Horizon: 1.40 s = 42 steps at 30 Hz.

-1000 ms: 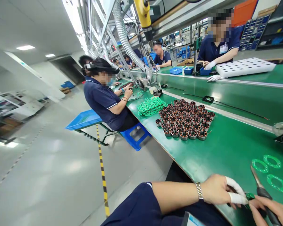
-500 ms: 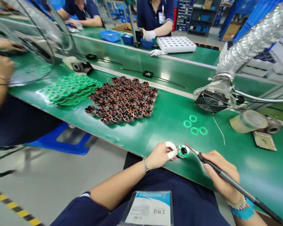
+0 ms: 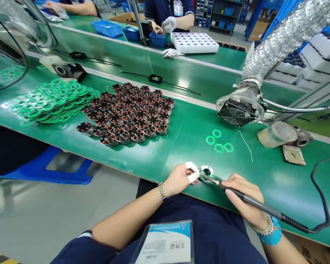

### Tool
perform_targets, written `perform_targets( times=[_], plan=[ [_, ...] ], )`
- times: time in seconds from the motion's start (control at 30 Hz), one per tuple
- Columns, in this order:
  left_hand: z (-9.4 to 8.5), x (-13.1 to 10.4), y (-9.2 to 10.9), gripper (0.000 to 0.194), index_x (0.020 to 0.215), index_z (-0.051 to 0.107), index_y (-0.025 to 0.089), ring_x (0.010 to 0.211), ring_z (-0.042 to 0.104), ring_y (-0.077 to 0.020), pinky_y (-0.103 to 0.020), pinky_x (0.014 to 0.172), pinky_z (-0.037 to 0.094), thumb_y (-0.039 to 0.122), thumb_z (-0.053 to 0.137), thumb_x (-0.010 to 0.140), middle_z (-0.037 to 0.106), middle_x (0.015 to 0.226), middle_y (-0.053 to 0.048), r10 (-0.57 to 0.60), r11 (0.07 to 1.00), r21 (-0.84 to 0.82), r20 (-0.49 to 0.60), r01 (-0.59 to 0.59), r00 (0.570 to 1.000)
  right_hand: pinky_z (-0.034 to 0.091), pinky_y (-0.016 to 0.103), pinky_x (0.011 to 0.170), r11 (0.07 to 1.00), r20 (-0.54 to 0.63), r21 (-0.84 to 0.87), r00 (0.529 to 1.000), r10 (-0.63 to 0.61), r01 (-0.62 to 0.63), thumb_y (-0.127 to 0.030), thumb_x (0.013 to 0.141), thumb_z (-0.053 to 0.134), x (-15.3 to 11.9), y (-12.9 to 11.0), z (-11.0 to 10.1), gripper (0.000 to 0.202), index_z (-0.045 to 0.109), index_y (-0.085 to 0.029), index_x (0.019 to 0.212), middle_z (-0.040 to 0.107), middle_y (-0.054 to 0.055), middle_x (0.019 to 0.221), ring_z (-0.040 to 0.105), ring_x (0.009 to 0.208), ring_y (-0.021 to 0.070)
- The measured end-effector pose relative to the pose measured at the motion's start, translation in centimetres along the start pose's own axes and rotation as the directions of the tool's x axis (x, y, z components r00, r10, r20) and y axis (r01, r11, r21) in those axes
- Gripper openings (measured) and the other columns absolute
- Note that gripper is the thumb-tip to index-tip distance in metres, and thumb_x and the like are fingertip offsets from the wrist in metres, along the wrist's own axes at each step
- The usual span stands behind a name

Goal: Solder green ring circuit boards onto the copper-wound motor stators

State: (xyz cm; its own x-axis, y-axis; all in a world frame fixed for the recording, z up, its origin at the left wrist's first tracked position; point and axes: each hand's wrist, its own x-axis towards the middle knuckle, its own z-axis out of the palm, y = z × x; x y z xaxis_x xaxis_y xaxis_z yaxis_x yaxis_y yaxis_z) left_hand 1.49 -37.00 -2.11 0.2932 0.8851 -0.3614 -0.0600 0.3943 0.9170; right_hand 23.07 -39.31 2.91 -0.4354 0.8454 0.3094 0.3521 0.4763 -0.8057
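Note:
My left hand (image 3: pixel 181 178), with white covers on two fingertips, pinches the left edge of a round motor part with a ring board on top (image 3: pixel 206 172) near the table's front edge. In my right hand (image 3: pixel 246 198) is a black soldering iron (image 3: pixel 253 201), held like a pen. Its metal tip reaches the left side of the ring board. Several green ring boards (image 3: pixel 219 147) lie just beyond the part. Further left stand many copper-wound motor stators (image 3: pixel 128 115), grouped close together, beside a stacked pile of green boards (image 3: pixel 53 101).
A fan on a silver duct (image 3: pixel 238 110) hangs over the right side. Behind my right hand are a round container (image 3: pixel 276 135) and a small square tin (image 3: pixel 293 154). The iron's cable loops at right. Across the divider, a gloved person works beside a white foam tray (image 3: pixel 194 43).
The iron's tip has moved left and down onto the ring board, from just above its right side. The camera view has shifted, and the scene sits further left. My left hand keeps its pinch.

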Motion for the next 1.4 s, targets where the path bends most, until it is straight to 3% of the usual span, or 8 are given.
perform_targets(
  times=[0.43,0.63,0.77,0.9,1.03,1.17,1.3,1.4],
  plan=[
    [0.1,0.0,0.1,0.017,0.071,0.054,0.013,0.051,0.058,-0.0090,-0.020,0.050,0.048,0.027,0.064,0.070,0.058,0.058,0.000,-0.006,0.998,0.056,0.000,0.006,1.000,0.050,0.029,0.064,0.999,-0.089,-0.040,0.996,-0.022,0.019,-0.010,0.081,0.054,-0.6,0.5,-0.1,0.025,0.062,-0.020,0.103,0.065,0.003,0.075,0.061,0.070,0.0149],
    [-0.1,-0.1,0.0,0.021,0.073,0.053,0.013,0.053,0.059,-0.0104,-0.022,0.053,0.049,0.031,0.064,0.071,0.058,0.060,0.000,-0.009,0.997,0.080,0.016,0.008,1.000,0.051,0.033,0.088,0.968,-0.083,-0.251,0.996,-0.037,0.015,-0.018,0.081,0.059,0.3,2.3,2.6,0.031,0.052,-0.021,0.112,0.064,0.009,0.111,0.062,0.101,0.0199],
    [-0.5,-0.4,-0.1,0.026,0.089,0.052,0.014,0.064,0.061,-0.0131,-0.026,0.060,0.051,0.033,0.062,0.073,0.059,0.071,-0.002,0.069,0.979,0.185,0.074,-0.082,0.995,0.053,0.032,0.084,0.962,-0.063,-0.271,0.998,0.011,-0.028,-0.021,0.082,0.058,0.7,3.0,4.4,0.036,0.047,-0.021,0.116,0.063,0.010,0.112,0.064,0.096,0.0188],
    [-0.4,-0.4,0.6,0.071,0.126,0.038,0.020,0.072,0.060,-0.0161,-0.032,0.067,0.051,0.034,0.071,0.065,0.058,0.101,-0.008,0.237,0.761,0.574,0.188,-0.303,0.953,0.053,0.032,0.086,0.965,-0.066,-0.260,0.998,0.025,-0.041,-0.024,0.081,0.060,0.8,2.9,4.3,0.037,0.046,-0.021,0.115,0.062,0.009,0.114,0.063,0.100,0.0195],
    [0.0,0.7,2.1,0.074,0.134,0.034,0.024,0.074,0.061,-0.0198,-0.034,0.072,0.049,0.033,0.067,0.068,0.062,0.101,-0.007,0.228,0.491,0.784,0.305,-0.380,0.925,0.051,0.032,0.089,0.946,-0.216,-0.313,0.976,0.009,-0.078,-0.026,0.082,0.059,1.4,3.2,1.6,0.036,0.046,-0.020,0.115,0.062,0.010,0.116,0.061,0.104,0.0200],
    [-1.3,5.3,4.9,0.076,0.135,0.033,0.023,0.073,0.063,-0.0208,-0.033,0.070,0.048,0.033,0.066,0.067,0.065,0.099,-0.006,0.245,0.451,0.829,0.241,-0.330,0.939,0.052,0.031,0.081,0.869,-0.436,-0.450,0.900,-0.010,-0.208,-0.031,0.083,0.057,2.0,5.4,-4.0,0.028,0.054,-0.020,0.109,0.066,0.007,0.104,0.065,0.088,0.0187],
    [-4.0,15.1,10.3,0.081,0.135,0.033,0.019,0.085,0.064,-0.0248,-0.033,0.076,0.047,0.034,0.070,0.065,0.062,0.112,-0.012,0.370,0.464,0.876,-0.058,-0.130,0.927,0.049,0.037,0.082,0.705,-0.581,-0.644,0.789,-0.200,-0.296,-0.029,0.085,0.052,1.5,9.9,-9.3,0.023,0.060,-0.016,0.102,0.066,0.011,0.094,0.064,0.084,0.0227],
    [-5.9,22.8,14.6,0.080,0.135,0.032,0.015,0.102,0.060,-0.0266,-0.032,0.085,0.044,0.030,0.071,0.067,0.062,0.113,-0.015,0.407,0.491,0.868,-0.298,0.068,0.864,0.051,0.037,0.073,0.649,-0.594,-0.669,0.785,-0.173,-0.363,-0.033,0.086,0.050,0.6,13.0,-10.8,0.025,0.061,-0.015,0.099,0.066,0.011,0.084,0.064,0.074,0.0232]
  ],
)
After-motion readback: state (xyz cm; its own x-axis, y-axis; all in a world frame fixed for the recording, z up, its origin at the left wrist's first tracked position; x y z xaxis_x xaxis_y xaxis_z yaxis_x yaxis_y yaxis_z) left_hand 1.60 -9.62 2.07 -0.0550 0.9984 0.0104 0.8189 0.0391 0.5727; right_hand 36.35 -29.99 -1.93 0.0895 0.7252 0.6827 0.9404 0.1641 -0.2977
